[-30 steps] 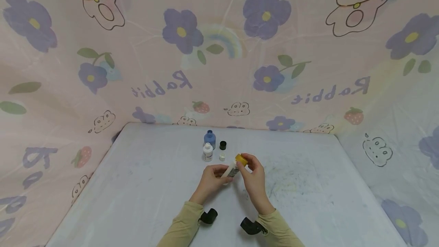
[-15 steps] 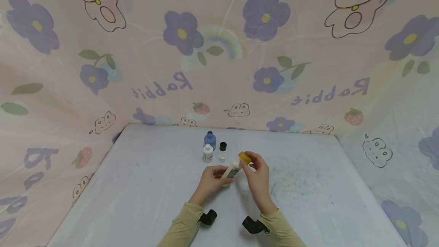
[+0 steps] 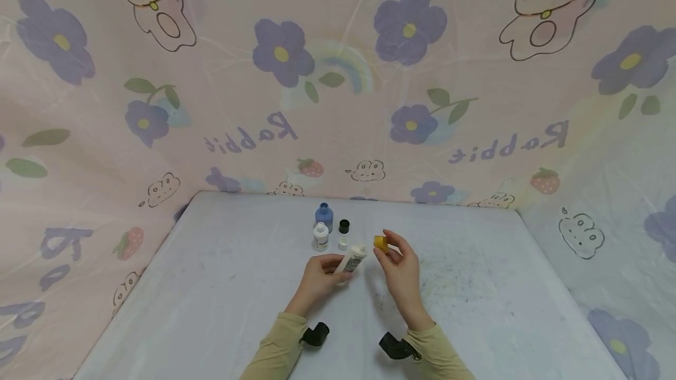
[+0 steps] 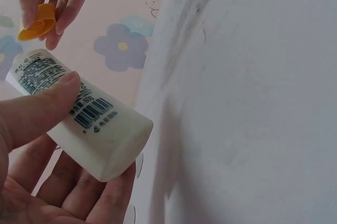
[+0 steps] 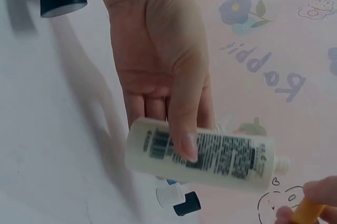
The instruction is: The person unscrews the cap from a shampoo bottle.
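Note:
My left hand [image 3: 315,281] grips a small white bottle [image 4: 105,145] with printed text and a barcode, thumb across the label. The bottle tilts up to the right in the head view, and its bare neck [image 5: 282,165] shows in the right wrist view. A yellow cap [image 3: 381,243] is pinched between thumb and fingers of my right hand [image 3: 404,274]. The cap is apart from the bottle, a short way to the right of its neck. In the left wrist view the cap's hollow underside faces the bottle.
Beyond the hands stand an uncapped blue bottle [image 3: 324,218] and a smaller white bottle [image 3: 321,237]. Beside them on the white table [image 3: 227,309] lie a black cap [image 3: 344,226] and a white cap [image 3: 343,244]. A patterned curtain [image 3: 338,133] rises behind the table.
The yellow cap has come off the bottle's neck and moved right with my right hand. My left hand and the bottle have shifted slightly left.

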Demonstrator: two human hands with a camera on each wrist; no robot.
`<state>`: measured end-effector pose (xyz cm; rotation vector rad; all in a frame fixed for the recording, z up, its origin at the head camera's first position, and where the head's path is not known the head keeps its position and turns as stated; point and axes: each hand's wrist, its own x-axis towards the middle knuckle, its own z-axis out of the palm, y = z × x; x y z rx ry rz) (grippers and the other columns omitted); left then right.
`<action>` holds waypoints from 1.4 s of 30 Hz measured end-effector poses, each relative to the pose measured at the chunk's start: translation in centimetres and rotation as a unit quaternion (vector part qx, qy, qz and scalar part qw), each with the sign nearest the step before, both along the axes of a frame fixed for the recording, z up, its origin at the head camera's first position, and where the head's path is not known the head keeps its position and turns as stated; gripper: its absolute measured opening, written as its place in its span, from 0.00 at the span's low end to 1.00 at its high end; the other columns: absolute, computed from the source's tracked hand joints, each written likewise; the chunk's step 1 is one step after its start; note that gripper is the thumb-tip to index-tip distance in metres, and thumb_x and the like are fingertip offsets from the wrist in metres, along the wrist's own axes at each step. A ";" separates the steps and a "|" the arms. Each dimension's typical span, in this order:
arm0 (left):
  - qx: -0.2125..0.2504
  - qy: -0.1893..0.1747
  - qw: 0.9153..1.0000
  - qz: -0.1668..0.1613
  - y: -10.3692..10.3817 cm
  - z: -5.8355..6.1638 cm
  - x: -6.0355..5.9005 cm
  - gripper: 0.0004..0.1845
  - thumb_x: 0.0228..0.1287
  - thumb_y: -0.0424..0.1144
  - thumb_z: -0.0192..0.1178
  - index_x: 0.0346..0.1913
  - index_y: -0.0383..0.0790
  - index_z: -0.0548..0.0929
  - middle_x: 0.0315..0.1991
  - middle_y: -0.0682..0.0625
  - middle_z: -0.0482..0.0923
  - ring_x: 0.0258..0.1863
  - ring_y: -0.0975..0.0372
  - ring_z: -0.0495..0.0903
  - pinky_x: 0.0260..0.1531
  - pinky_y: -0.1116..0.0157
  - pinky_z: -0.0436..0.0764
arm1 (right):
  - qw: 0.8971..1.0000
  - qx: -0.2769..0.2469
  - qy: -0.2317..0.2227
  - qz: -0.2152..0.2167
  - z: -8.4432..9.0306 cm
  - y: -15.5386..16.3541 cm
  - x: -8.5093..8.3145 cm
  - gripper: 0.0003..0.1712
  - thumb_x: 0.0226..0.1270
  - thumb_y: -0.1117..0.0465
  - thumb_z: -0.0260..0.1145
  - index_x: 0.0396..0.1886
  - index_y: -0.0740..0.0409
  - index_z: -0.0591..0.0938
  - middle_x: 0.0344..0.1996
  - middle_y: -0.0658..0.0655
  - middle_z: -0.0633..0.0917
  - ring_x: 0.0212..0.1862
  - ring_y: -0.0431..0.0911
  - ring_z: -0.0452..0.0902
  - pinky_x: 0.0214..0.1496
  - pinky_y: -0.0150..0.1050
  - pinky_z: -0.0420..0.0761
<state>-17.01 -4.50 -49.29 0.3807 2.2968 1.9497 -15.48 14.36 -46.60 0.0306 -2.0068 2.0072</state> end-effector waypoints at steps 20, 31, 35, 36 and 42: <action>0.011 0.003 1.000 0.017 -3.5 -0.5 -0.3 0.20 0.54 0.23 0.67 0.50 0.22 0.76 0.46 0.33 0.79 0.46 0.45 0.80 0.44 0.61 0.80 | 0.992 0.058 -0.060 0.097 0.9 -1.6 0.6 0.17 0.62 0.74 0.65 0.51 0.70 0.77 0.44 0.67 0.79 0.43 0.55 0.81 0.41 0.37 0.81; 0.025 -0.004 0.999 0.045 -5.1 -4.3 -2.7 0.22 0.52 0.27 0.70 0.51 0.29 0.77 0.48 0.37 0.80 0.48 0.49 0.81 0.47 0.61 0.79 | 0.983 0.094 -0.077 0.141 -3.2 -2.0 -1.4 0.16 0.57 0.73 0.69 0.46 0.70 0.79 0.44 0.65 0.81 0.42 0.52 0.82 0.40 0.33 0.81; 0.014 -0.004 0.998 0.060 -5.5 -4.2 -3.0 0.24 0.51 0.28 0.72 0.52 0.31 0.78 0.47 0.38 0.82 0.47 0.51 0.81 0.48 0.59 0.79 | 0.977 0.144 -0.056 0.149 -5.2 -2.1 -2.4 0.17 0.54 0.72 0.71 0.44 0.68 0.80 0.42 0.62 0.82 0.43 0.50 0.81 0.40 0.33 0.81; 0.013 -0.004 0.998 0.061 -5.6 -4.2 -3.1 0.24 0.51 0.28 0.72 0.52 0.31 0.78 0.47 0.38 0.82 0.47 0.51 0.81 0.48 0.58 0.79 | 0.975 0.154 -0.053 0.150 -5.4 -2.2 -2.6 0.16 0.53 0.72 0.72 0.43 0.67 0.80 0.41 0.61 0.83 0.42 0.50 0.80 0.41 0.34 0.81; 0.012 -0.004 0.999 0.047 -5.7 -4.2 -3.8 0.23 0.51 0.27 0.71 0.52 0.31 0.78 0.47 0.38 0.81 0.49 0.51 0.80 0.50 0.58 0.78 | 0.965 0.212 -0.057 0.146 -5.8 -2.5 -3.2 0.16 0.49 0.72 0.72 0.39 0.63 0.80 0.37 0.56 0.82 0.40 0.46 0.77 0.41 0.34 0.78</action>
